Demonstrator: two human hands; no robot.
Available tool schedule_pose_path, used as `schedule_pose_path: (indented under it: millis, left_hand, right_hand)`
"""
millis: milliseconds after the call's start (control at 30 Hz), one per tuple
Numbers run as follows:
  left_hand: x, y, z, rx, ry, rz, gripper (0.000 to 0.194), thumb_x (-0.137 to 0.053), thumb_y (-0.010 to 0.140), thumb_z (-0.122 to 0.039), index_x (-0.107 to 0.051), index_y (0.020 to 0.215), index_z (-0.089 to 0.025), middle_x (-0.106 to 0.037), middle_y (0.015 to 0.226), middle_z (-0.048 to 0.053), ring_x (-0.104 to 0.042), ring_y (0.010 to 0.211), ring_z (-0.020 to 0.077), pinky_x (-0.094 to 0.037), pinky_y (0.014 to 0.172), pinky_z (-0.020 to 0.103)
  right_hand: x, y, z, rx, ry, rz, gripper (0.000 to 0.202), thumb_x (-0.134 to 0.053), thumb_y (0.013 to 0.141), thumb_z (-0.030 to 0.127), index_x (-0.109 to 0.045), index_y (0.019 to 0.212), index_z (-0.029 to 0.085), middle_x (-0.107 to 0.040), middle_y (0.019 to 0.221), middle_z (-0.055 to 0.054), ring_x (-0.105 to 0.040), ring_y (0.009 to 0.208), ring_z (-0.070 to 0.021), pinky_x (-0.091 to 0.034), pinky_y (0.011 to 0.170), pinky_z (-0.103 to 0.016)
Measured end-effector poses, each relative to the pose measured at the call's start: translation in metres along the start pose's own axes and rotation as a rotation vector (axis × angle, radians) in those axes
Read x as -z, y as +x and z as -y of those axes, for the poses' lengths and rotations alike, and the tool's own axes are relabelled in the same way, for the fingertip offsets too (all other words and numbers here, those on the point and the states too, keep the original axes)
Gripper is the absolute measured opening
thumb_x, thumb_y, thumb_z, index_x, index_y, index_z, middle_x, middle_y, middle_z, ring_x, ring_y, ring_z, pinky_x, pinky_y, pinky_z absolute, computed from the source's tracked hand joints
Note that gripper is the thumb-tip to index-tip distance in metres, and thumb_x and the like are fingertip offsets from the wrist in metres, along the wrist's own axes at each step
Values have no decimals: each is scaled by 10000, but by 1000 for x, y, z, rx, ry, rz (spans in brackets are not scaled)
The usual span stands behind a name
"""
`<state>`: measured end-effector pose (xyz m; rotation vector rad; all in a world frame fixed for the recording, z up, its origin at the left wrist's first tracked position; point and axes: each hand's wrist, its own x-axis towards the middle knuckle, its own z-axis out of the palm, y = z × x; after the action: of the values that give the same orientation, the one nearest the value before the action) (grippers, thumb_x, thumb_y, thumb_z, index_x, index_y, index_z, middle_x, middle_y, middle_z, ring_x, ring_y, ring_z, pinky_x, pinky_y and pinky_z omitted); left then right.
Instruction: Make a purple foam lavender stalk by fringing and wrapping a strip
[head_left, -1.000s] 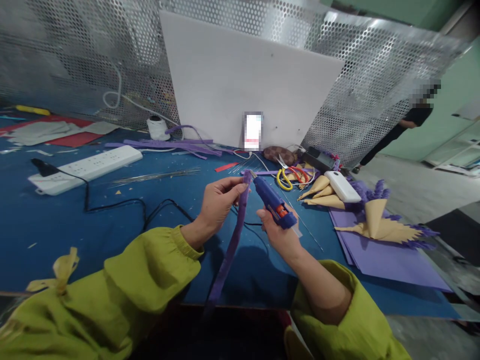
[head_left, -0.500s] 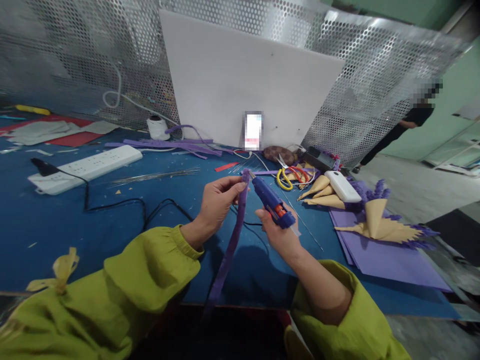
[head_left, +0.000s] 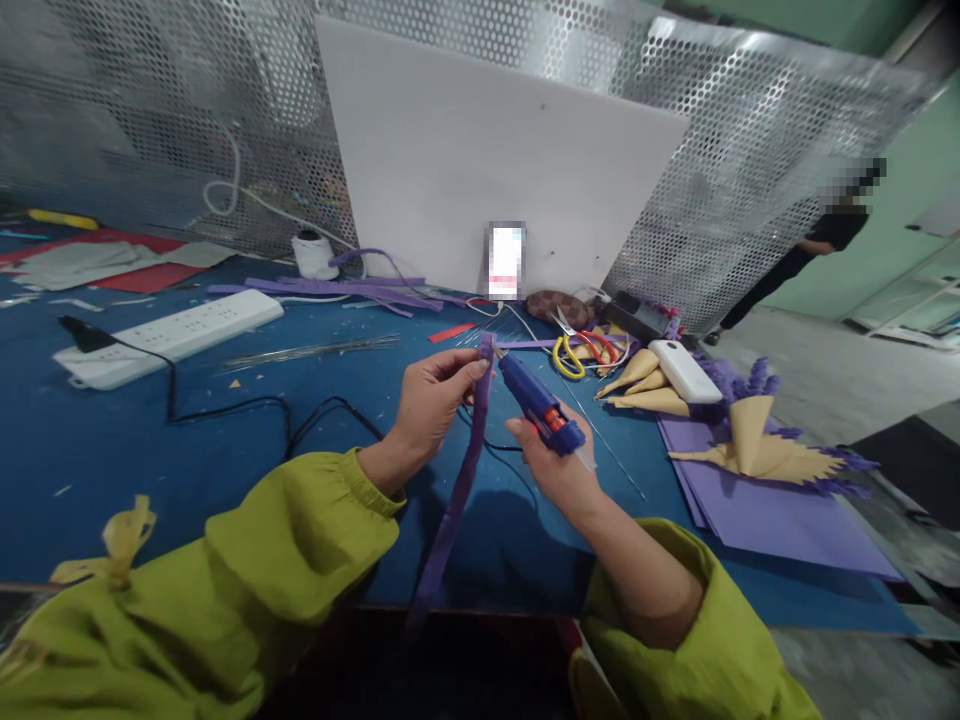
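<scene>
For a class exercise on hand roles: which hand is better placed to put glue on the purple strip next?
Right hand, probably: it holds the blue glue gun, nozzle close to the upper end of the purple strip, which the left hand pinches.

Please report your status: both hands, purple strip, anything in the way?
Left hand pinching purple strip near its top; strip hanging down. Right hand gripping blue glue gun, nozzle close to strip's top, contact unclear. Black cord behind strip.
</scene>
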<state>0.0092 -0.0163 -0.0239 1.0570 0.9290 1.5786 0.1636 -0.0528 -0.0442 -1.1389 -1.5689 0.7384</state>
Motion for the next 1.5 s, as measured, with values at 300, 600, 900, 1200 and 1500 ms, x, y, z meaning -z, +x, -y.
schedule_pose_path:
  millis: [300,600,900,1200,1500]
  left_hand:
    - [0,1,1,-6,-3,0,189,-817,651,-305,-768,773,-170,-639,643,-14,-482,530,74,-372,478,208]
    - [1,2,-1,-60,46,27,146,-754,710,-280,-778,801,-168,-599,551,-23,-455,472,79,-338,457,223]
    - [3,4,-1,-123,129,17,121,-719,750,-261,-772,813,-172,-601,543,-24,-475,483,89,-332,457,228]
    - [8,7,1,-151,197,0,182,-714,769,-298,-778,877,-167,-601,525,-24,-487,467,97,-352,447,227]
    - [8,8,0,-145,188,-18,161,-713,760,-299,-781,836,-174,-609,527,-17,-499,463,102,-377,443,223]
  right_hand:
    - [1,0,-1,33,-22,14,361,-680,803,462,-443,669,226,-466,585,47,-416,514,-109,-375,483,-241]
    - [1,1,3,34,-39,29,371,-686,797,465,-435,662,227,-440,579,52,-369,512,-109,-353,484,-250]
    - [2,1,5,20,-41,39,367,-685,799,458,-436,660,227,-441,572,52,-386,515,-111,-358,488,-248]
    - [2,0,5,35,-47,48,366,-681,807,443,-432,662,217,-433,584,57,-372,535,-102,-345,515,-244]
    - [2,1,6,42,-93,56,394,-676,798,455,-401,644,218,-407,576,61,-351,542,-104,-330,521,-248]
